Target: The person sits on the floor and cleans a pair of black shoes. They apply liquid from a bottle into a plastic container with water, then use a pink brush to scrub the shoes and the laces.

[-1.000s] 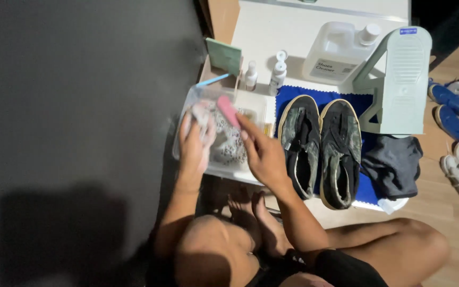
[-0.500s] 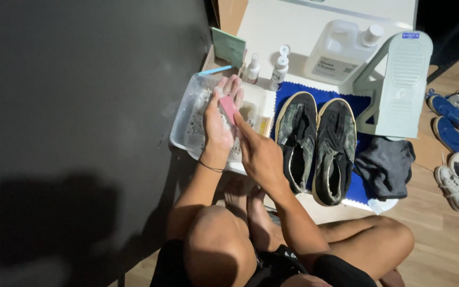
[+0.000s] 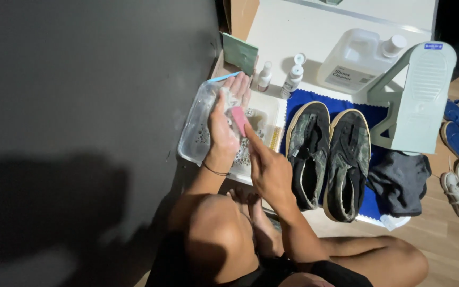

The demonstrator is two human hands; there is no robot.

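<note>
the left hand (image 3: 224, 125) lies flat, open. the right hand (image 3: 266, 170) pinches a pink block (image 3: 238, 118) against it. below, a clear tub (image 3: 197, 133) holds sudsy water.

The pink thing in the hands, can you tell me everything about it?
The pink block is small, with a flat face and rounded corners; it looks soft, maybe foam or rubber, but that is hard to tell. It stands tilted, held between the left hand, whose open palm lies behind it, and the fingertips of the right hand. It hangs above the clear tub, apart from it. Its lower part is hidden.
</note>
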